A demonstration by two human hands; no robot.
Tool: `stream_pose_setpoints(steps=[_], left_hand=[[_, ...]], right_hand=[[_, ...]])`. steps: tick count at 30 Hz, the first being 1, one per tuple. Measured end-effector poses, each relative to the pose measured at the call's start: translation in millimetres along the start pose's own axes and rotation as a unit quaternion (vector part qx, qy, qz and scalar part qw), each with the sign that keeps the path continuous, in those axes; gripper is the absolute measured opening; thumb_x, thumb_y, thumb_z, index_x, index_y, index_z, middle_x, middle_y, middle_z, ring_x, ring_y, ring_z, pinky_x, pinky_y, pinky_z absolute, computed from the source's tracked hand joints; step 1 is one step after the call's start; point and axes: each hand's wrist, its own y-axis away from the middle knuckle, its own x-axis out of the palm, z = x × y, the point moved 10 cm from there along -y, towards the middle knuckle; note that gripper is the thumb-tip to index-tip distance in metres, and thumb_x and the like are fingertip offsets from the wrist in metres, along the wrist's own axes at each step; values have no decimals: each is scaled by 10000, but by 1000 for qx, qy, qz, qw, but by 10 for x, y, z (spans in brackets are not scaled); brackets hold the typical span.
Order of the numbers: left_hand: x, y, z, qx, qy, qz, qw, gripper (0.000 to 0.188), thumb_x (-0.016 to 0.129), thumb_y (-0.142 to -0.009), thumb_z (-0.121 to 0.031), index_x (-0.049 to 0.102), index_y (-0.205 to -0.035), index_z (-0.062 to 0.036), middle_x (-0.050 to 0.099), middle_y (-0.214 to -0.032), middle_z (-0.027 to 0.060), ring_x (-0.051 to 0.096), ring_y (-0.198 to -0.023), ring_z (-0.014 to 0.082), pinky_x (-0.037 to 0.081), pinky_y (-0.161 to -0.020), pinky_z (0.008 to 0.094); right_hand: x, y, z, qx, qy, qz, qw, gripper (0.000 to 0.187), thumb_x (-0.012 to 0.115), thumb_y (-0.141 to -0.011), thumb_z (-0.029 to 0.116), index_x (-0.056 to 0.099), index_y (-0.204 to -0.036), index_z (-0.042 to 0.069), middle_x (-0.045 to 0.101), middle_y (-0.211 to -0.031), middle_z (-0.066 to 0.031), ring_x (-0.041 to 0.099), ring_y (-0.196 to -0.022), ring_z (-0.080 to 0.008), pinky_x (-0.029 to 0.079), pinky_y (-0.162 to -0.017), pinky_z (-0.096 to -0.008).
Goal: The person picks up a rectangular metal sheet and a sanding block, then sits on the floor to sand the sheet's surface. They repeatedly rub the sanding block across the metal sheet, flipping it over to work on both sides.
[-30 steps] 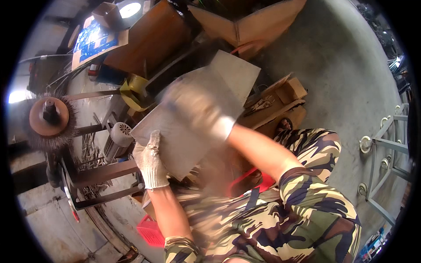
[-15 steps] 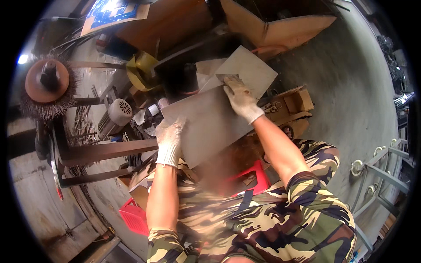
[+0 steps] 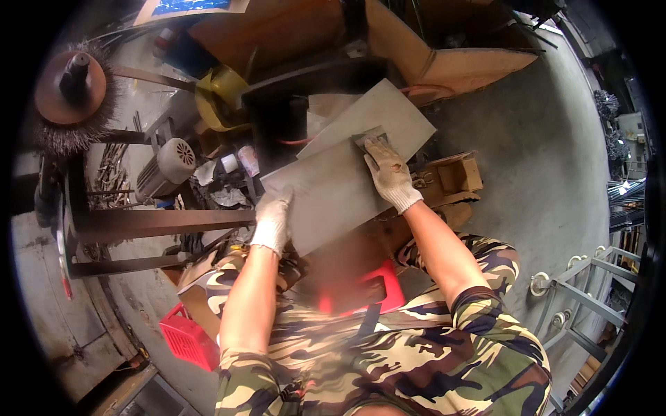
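A flat grey sheet [image 3: 326, 197], probably metal, lies tilted in front of me. My left hand [image 3: 275, 208], in a whitish knit glove, grips its left edge. Near the sheet's far right corner, my right hand [image 3: 390, 170] presses a small dark flat pad [image 3: 371, 134] against the surface. The glove on this hand is stained over the back. The fingers partly cover the pad, so its exact kind is unclear. A second pale sheet [image 3: 406, 118] lies beyond the first, which partly overlaps it.
A wire brush wheel [image 3: 71, 93] stands at the far left, with a motor [image 3: 173, 163] beside a metal frame [image 3: 159, 223]. Cardboard boxes [image 3: 458, 173] sit to the right. A red plastic stool [image 3: 392, 288] is below me, and a wheeled grey rack [image 3: 590, 298] stands at the lower right.
My right hand and the dark pad have shifted slightly right and nearer to me. My left hand still grips the sheet's edge. The whole view has shifted a little.
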Motion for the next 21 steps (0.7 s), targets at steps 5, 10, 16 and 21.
stream_pose_setpoints(steps=[5,10,16,21], left_hand=[[-129,-925,1137,24,-81,-24,996,524,773,-926,-181,566,-1380,-20,700,-1218,142,703,-984,285,600,-812,444],[191,-718,984,5,-251,1,968,456,771,-911,-166,628,-1315,-12,732,-1149,143,724,-925,289,595,-804,422],[12,-195,1148,-64,-255,-74,962,451,751,-918,-275,673,-1277,-13,724,-1167,177,690,-1040,322,535,-892,411],[261,-158,1044,-8,-223,-39,974,605,673,-966,-417,578,-1397,-3,619,-1382,210,557,-1307,356,412,-1098,441]], right_hand=[[64,-52,177,-26,117,-27,992,424,604,-1010,185,604,-1415,58,559,-1511,-128,477,-1439,-299,382,-1207,-385],[847,273,742,-139,-105,11,985,460,606,-923,158,637,-1375,84,595,-1472,-122,540,-1383,-296,434,-1159,-418],[784,275,638,-181,-104,95,973,461,502,-979,139,583,-1427,65,573,-1485,-162,523,-1400,-307,418,-1168,-430],[621,166,196,-145,83,-30,986,474,473,-1030,95,512,-1499,31,535,-1514,-196,501,-1411,-319,386,-1197,-392]])
